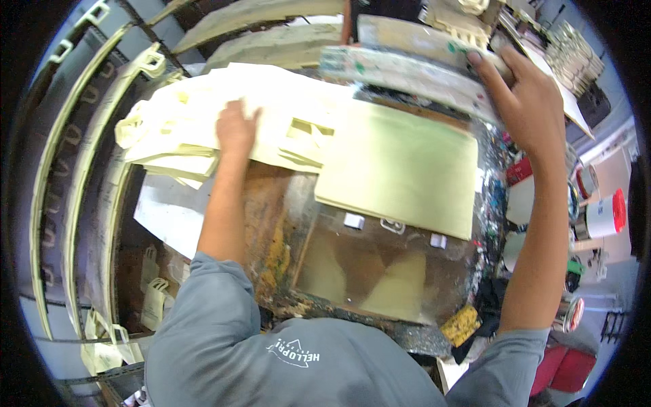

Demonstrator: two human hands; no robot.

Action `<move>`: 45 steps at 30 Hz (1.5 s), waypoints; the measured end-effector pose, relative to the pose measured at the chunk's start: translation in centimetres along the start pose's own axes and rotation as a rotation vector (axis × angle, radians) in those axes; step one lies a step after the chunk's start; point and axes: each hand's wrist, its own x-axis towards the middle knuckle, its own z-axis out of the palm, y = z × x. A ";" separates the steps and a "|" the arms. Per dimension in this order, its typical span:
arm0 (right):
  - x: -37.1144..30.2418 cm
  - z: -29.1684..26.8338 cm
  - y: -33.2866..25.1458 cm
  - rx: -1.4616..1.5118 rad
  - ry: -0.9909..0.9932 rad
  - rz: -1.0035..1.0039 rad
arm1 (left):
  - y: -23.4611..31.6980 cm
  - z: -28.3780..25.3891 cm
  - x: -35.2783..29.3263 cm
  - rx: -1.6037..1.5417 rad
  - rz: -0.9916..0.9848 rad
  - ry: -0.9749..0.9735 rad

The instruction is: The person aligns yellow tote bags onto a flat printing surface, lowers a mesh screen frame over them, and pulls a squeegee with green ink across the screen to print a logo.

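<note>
Worn brown worktable (268, 224), stained and paint-spattered, heaviest along its right edge. Left hand (237, 129) rests on a heap of cream fabric bags (285, 95) at the table's far left, thumb spread away from the fingers; glare washes out part of the heap. Right hand (532, 108) is at the right end of a pale, paint-smeared frame (407, 74) on the far side, thumb on the near side and a finger beyond; can't tell if the grip is closed. Flat cream fabric piece (400, 169) lies right of the heap, touching or overlapping it, over the far part of a shiny brown board (359, 261). Just below its near edge: two small white tabs (353, 220) and a pale loop (392, 226). White sheet (169, 210) left of the bare wood. Yellow sponge (461, 324), dark-blotched, at the near right corner beside a black cloth (494, 302). Room: tall rack (115, 224) along the left, its tiers loaded with cream bags, edges bent by the lens; more handled bags (108, 349) low at left. Right side cluttered: white tub (597, 216) with red lid, other containers, red seat (573, 370) lower down. Stacked cream items (573, 57) upper right, too small to identify.
</note>
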 end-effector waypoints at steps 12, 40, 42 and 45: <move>0.9 -1.0 -1.9 0.096 0.003 0.073 | -9.1 1.1 5.3 -0.091 -0.063 -0.213; 0.2 -1.9 -1.1 0.012 -0.220 0.017 | 27.1 -3.0 -29.9 -0.491 0.945 -0.409; 1.6 -3.9 -1.5 -0.005 -0.335 0.064 | 27.2 -3.2 -29.9 -0.508 0.942 -0.416; 0.8 -3.2 -1.4 0.021 -0.233 0.015 | 27.2 -5.2 -29.0 -0.436 0.948 -0.457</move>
